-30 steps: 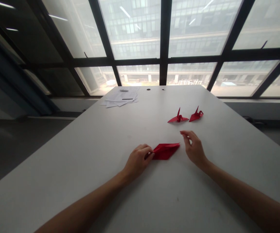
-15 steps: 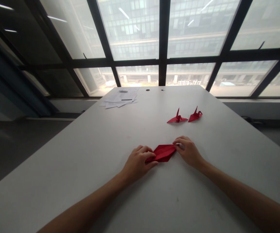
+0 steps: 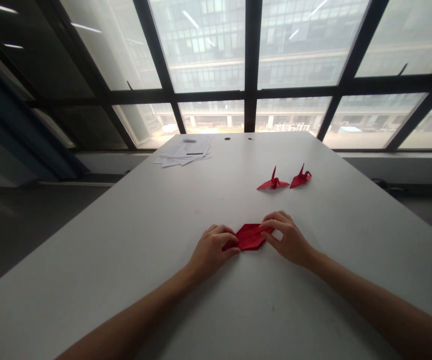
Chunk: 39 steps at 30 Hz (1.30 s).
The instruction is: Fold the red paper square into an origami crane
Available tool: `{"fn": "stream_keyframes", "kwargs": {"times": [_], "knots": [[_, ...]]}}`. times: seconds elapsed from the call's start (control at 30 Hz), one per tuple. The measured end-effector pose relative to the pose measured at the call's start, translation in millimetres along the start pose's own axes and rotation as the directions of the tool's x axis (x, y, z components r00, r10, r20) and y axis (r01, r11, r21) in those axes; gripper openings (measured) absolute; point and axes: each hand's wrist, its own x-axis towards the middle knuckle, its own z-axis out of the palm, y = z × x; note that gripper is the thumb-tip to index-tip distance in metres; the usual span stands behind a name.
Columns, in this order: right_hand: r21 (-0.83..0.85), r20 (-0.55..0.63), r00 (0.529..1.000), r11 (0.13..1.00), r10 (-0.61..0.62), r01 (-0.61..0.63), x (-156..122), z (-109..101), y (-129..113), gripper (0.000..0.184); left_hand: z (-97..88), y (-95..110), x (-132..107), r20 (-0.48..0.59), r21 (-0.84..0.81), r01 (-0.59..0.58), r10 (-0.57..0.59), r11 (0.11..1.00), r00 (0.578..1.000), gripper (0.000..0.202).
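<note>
A folded piece of red origami paper (image 3: 249, 238) lies flat on the white table, its long points to the left and right and a crease along its middle. My left hand (image 3: 215, 246) is closed on its left end, thumb at the near edge and fingers over the top. On the right end rests my right hand (image 3: 284, 236), its fingers curled over the paper and the thumb beside them. The right tip is partly hidden under those fingers. Beyond my hands stand two red paper cranes, one on the left (image 3: 273, 183) and one on the right (image 3: 300, 178).
The white table (image 3: 156, 210) runs away toward large dark-framed windows (image 3: 251, 65). A pile of white paper sheets (image 3: 182, 154) with a small pale object (image 3: 189, 140) on top lies at the far left. Two dark holes pierce the tabletop's far end.
My right hand has shifted slightly left along the paper, from its right tip inward, and its fingers now cover more of that end. My left hand stays nearly in place.
</note>
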Motion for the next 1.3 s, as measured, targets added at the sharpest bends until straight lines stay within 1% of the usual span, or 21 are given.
{"fn": "stream_keyframes", "kwargs": {"times": [0.1,0.17,0.27,0.33,0.5,0.63,0.8,0.87,0.93,1.0,1.1,1.17,1.23,1.3], "knots": [[-0.012,0.166,0.98,0.994,-0.108,0.111,-1,0,-12,0.022,0.0,-1,0,-0.01,-0.022,0.009,-0.009,1.0,1.0,0.011],[-0.025,0.209,0.971,0.992,-0.113,0.121,-1,3,-16,0.02,0.3,-1,0,-0.009,-0.027,0.007,-0.007,1.0,1.0,0.008],[-0.038,0.217,0.972,0.994,-0.089,0.099,0,7,-16,0.007,1.0,-2,0,-0.006,-0.025,0.005,-0.005,1.0,1.0,0.005],[-0.049,0.2,0.977,0.996,-0.067,0.078,0,8,-12,0.004,1.3,-2,0,-0.002,-0.019,0.004,-0.004,1.0,1.0,0.005],[-0.082,0.15,0.989,0.997,0.006,0.006,0,9,-1,0.007,0.4,0,0,0.012,0.005,-0.005,0.005,1.0,1.0,0.003],[-0.079,0.118,0.992,0.996,0.049,-0.04,1,13,2,0.006,-0.4,3,-1,0.01,0.031,0.001,-0.001,1.0,1.0,0.003],[-0.076,0.128,0.987,0.993,0.1,-0.09,3,11,4,0.007,0.6,4,-1,0.01,0.034,0.022,-0.022,0.999,1.0,0.008],[-0.084,0.164,0.982,0.993,0.095,-0.082,3,6,7,0.007,0.8,3,0,0.014,0.034,0.021,-0.021,0.999,1.0,0.006],[-0.078,0.216,0.974,0.996,0.066,-0.05,3,-1,11,0.009,-0.1,1,-1,0.021,0.032,0.015,-0.016,0.999,1.0,0.003],[-0.063,0.237,0.971,0.998,0.04,-0.026,3,-5,15,0.009,-1.6,1,-1,0.02,0.047,0.017,-0.018,0.999,1.0,0.006],[-0.072,0.211,0.977,0.997,0.028,-0.013,2,-6,15,0.01,-2.2,6,-3,-0.043,0.118,0.031,-0.026,0.993,0.999,0.005],[-0.075,0.207,0.978,0.997,0.008,0.008,2,-2,11,0.011,0.5,11,-2,-0.09,0.153,0.031,-0.017,0.988,0.996,0.012],[-0.058,0.222,0.975,0.998,-0.019,0.033,2,1,7,0.011,5.5,14,0,-0.067,0.137,0.011,-0.002,0.991,0.998,0.017],[-0.04,0.232,0.972,0.998,-0.028,0.039,2,3,5,0.011,10.5,14,2,-0.009,0.094,-0.002,0.003,0.996,1.0,0.01]]}}
